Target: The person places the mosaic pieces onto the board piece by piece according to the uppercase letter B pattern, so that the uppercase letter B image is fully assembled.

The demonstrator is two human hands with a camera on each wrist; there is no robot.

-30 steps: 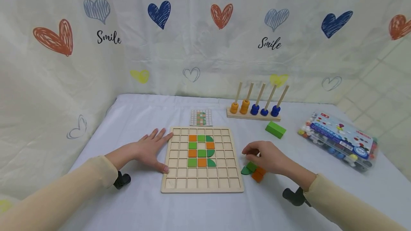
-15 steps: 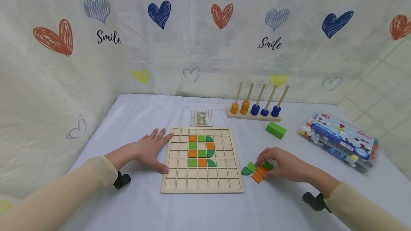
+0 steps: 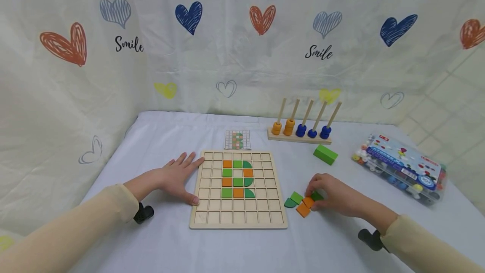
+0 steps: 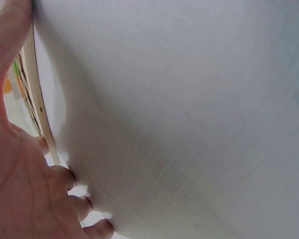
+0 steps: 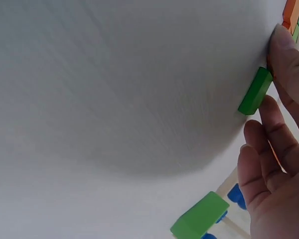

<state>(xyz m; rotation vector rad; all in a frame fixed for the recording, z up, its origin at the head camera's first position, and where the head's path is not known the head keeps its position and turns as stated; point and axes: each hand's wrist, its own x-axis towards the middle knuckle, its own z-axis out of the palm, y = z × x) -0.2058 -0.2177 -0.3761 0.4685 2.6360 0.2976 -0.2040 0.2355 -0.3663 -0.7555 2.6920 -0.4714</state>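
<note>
Grid board [image 3: 238,225], pale wood, lies flat on the white-covered table [image 3: 235,252]; its cells hold four orange squares [image 3: 227,182], four green squares [image 3: 238,181] and three dark-green quarter-rounds [image 3: 248,181]. Left hand [image 3: 176,180]: fingers spread apart, thumb and forefinger touching the board's left edge, the forefinger near its far left corner. Loose pieces lie just off the board's right edge: light-green square [image 3: 297,197], loose quarter-round [image 3: 290,202], near orange tile [image 3: 303,210], far orange tile [image 3: 308,202], green tile [image 5: 255,91]. Right hand [image 3: 335,195]: fingers bent, thumb and forefinger at the far orange tile; whether they clamp it, one cannot tell. Gridded card [image 3: 237,139] lies beyond the board's far edge. Bead abacus [image 3: 299,136], five rods, stands near the table's far edge. Lidded box [image 3: 401,165] lies near the right edge; green block [image 3: 325,154], between it and the abacus.
</note>
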